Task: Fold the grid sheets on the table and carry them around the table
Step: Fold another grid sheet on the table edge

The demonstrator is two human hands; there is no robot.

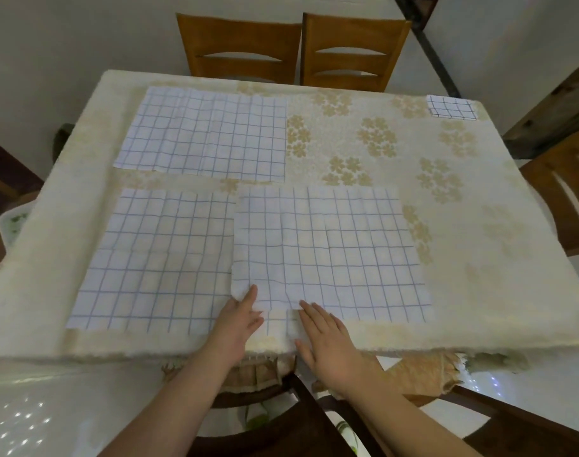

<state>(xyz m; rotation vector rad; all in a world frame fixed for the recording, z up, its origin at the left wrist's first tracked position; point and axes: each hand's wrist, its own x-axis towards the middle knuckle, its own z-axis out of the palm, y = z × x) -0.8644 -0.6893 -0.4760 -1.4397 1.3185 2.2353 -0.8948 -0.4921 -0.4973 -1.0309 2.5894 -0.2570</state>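
Now you're pressing near sheet (pixel 327 252) front edge: left hand (pixel 238 324) and right hand (pixel 327 338) both flat, fingers straight, gripping nothing. Sheet likely thin, limp; pinch front corners.

Soft, even indoor light falls from above, casting almost no shadows on the cream floral-patterned tablecloth (pixel 380 150). Wide-angle distortion bows the edges, detail is slightly soft, and specks of glare dot the glossy white floor (pixel 21 427).

Table (pixel 499 258) under a floral cloth (pixel 374 136): open grid sheets at 10 o'clock (pixel 209 133), 8 o'clock (pixel 156 258) and centre (pixel 327 249); folded sheet (pixel 452 107) at 1 o'clock.
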